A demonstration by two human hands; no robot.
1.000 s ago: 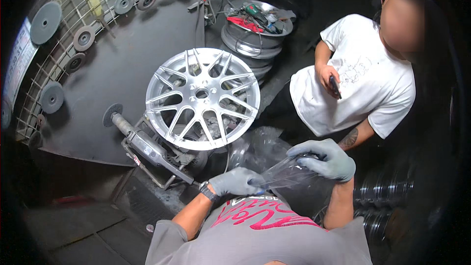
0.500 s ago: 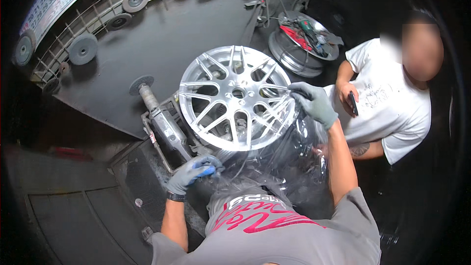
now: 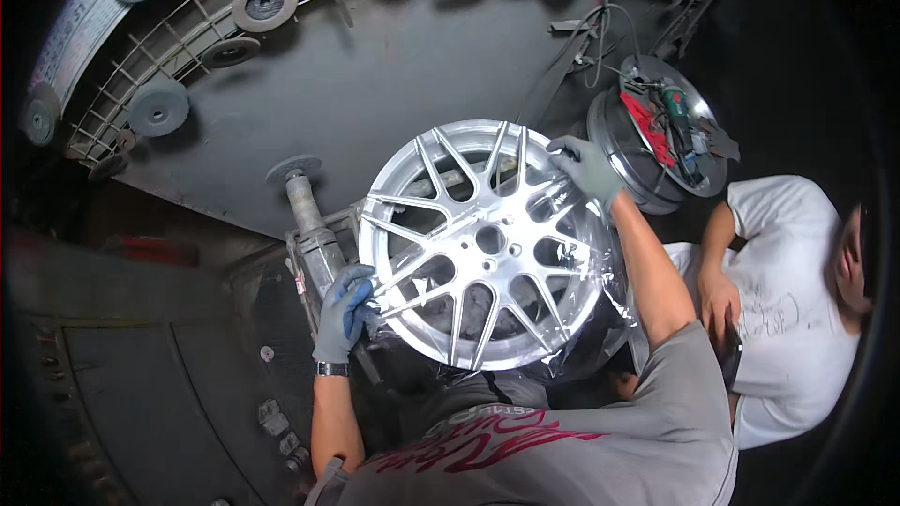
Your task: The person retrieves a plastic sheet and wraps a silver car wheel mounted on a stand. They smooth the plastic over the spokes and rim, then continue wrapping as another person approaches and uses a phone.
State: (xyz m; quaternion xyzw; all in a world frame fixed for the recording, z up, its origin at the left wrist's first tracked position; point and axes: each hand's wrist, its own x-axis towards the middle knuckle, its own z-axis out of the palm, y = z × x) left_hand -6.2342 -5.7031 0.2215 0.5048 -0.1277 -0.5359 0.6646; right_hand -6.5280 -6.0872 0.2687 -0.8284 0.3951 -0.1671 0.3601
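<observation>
A silver multi-spoke alloy wheel rim (image 3: 490,272) lies face up in front of me, tilted slightly. Clear plastic film (image 3: 600,248) covers its right and lower parts, glinting in wrinkles. My right hand (image 3: 589,171), in a grey glove, is closed on the film at the rim's upper right edge. At the left edge, my left hand (image 3: 345,314), gloved in grey and blue, has its fingers curled around gathered film beside the rim. The exact grip of the fingertips is partly hidden.
Left of the rim stands a grinding machine (image 3: 314,225) with a disc on its end. Grinding discs (image 3: 265,3) hang on a wire rack behind. At right, another wheel (image 3: 647,164) carries a green power tool (image 3: 677,112) and red cloth. A person (image 3: 787,290) in white sits close by.
My left hand has come up to the rim's left edge with the film. The film now lies over more of the rim. The rim appears lower and larger as my view shifts.
</observation>
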